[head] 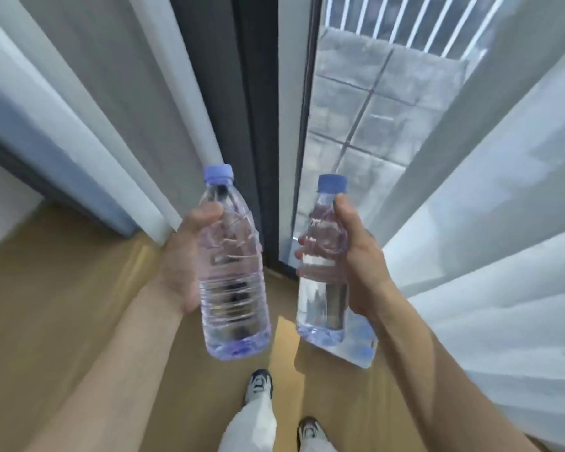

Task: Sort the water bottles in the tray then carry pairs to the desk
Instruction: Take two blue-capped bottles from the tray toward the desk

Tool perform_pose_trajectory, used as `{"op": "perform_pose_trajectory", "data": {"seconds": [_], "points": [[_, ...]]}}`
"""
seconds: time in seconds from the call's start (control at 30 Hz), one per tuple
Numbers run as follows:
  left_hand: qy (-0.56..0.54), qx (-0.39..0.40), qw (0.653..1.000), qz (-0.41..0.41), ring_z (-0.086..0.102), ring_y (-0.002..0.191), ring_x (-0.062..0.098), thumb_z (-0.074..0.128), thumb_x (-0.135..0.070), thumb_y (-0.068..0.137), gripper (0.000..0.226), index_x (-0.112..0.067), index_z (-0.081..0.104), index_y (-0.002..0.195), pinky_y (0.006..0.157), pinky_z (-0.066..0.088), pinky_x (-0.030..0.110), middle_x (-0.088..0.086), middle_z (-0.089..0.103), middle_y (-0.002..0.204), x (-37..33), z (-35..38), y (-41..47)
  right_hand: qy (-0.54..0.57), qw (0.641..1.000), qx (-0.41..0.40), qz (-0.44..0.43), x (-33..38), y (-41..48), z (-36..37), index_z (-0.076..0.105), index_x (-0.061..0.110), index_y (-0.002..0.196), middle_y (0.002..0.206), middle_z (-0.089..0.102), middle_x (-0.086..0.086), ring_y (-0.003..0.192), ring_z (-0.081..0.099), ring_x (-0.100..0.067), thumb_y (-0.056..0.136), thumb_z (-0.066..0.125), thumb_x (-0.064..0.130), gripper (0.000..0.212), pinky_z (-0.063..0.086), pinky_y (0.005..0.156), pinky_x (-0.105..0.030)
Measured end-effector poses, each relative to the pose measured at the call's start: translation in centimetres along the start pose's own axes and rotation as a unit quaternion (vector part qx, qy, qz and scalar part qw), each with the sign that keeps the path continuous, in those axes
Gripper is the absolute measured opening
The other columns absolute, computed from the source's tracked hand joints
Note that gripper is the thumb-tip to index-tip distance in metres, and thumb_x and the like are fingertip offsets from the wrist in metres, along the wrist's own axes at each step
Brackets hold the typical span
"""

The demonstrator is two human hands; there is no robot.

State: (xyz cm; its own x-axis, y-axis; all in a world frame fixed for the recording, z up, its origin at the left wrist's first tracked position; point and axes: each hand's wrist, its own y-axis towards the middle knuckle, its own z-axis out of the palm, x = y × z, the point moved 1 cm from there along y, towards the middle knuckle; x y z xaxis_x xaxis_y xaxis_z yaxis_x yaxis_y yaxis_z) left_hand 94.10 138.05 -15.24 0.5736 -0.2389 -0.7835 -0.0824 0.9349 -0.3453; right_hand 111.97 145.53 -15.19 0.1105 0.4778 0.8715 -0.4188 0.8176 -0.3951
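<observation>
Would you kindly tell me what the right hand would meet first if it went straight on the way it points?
Most likely the glass door pane, which shows the tiled balcony beyond. The right hand, gripping a water bottle, faces it, with the white curtain close beside. Depth is unclear.

Left bottle [235, 288]: clear, ribbed, blue-capped, near upright, held aloft. Right bottle [320, 298]: slimmer, same cap, upright, alongside, not touching.
</observation>
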Motion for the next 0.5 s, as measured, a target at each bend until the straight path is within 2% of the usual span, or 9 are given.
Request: {"op": "perform_pose_trajectory", "data": {"seconds": [0.07, 0.13, 0.27, 0.4, 0.5], "points": [[-0.006, -0.043, 0.999, 0.027, 0.052, 0.071, 0.027, 0.082, -0.041, 0.049, 0.050, -0.017, 0.060, 0.086, 0.066, 0.050, 0.035, 0.010, 0.054, 0.082, -2.8, 0.0, -3.9, -0.039, 0.998, 0.044, -0.021, 2.5, -1.7, 2.4, 0.066, 0.020, 0.076, 0.067, 0.067, -0.003, 0.062, 0.064, -0.019, 0.064, 0.057, 0.062, 0.044, 0.055, 0.066, -0.037], [-0.016, -0.090, 0.994, 0.067, 0.052, 0.067, 0.027, 0.085, -0.040, 0.041, 0.061, -0.017, 0.056, 0.090, 0.063, 0.049, 0.033, 0.012, 0.050, 0.083, -4.4, -0.3, -8.0, -0.050, 0.995, 0.086, -0.030, 4.1, -3.3, 4.4, 0.063, 0.021, 0.077, 0.070, 0.063, -0.003, 0.065, 0.061, -0.020, 0.071, 0.060, 0.060, 0.040, 0.053, 0.062, -0.034], [-0.047, -0.158, 0.969, 0.183, 0.055, 0.062, 0.025, 0.085, -0.033, 0.042, 0.040, -0.021, 0.065, 0.075, 0.063, 0.048, 0.033, 0.007, 0.057, 0.071, -4.9, -0.6, -15.6, -0.081, 0.981, 0.176, -0.026, 4.7, -5.8, 8.9, 0.064, 0.017, 0.085, 0.076, 0.061, -0.008, 0.066, 0.060, -0.023, 0.085, 0.054, 0.050, 0.034, 0.051, 0.061, -0.034], [-0.036, -0.225, 0.946, 0.231, 0.056, 0.061, 0.026, 0.085, -0.029, 0.044, 0.046, -0.017, 0.065, 0.083, 0.065, 0.047, 0.035, 0.009, 0.057, 0.070, -4.6, -1.3, -22.2, -0.117, 0.955, 0.270, -0.041, 3.8, -9.1, 14.4, 0.067, 0.019, 0.086, 0.077, 0.070, -0.010, 0.070, 0.066, -0.026, 0.077, 0.059, 0.056, 0.040, 0.057, 0.059, -0.037], [0.008, -0.282, 0.918, 0.279, 0.052, 0.064, 0.026, 0.076, -0.025, 0.051, 0.038, -0.014, 0.061, 0.085, 0.064, 0.045, 0.034, 0.014, 0.052, 0.075, -5.7, -2.0, -27.2, -0.149, 0.926, 0.343, -0.058, 3.4, -11.8, 19.4, 0.067, 0.015, 0.092, 0.079, 0.070, -0.012, 0.069, 0.067, -0.023, 0.072, 0.051, 0.058, 0.050, 0.057, 0.056, -0.035]]}}
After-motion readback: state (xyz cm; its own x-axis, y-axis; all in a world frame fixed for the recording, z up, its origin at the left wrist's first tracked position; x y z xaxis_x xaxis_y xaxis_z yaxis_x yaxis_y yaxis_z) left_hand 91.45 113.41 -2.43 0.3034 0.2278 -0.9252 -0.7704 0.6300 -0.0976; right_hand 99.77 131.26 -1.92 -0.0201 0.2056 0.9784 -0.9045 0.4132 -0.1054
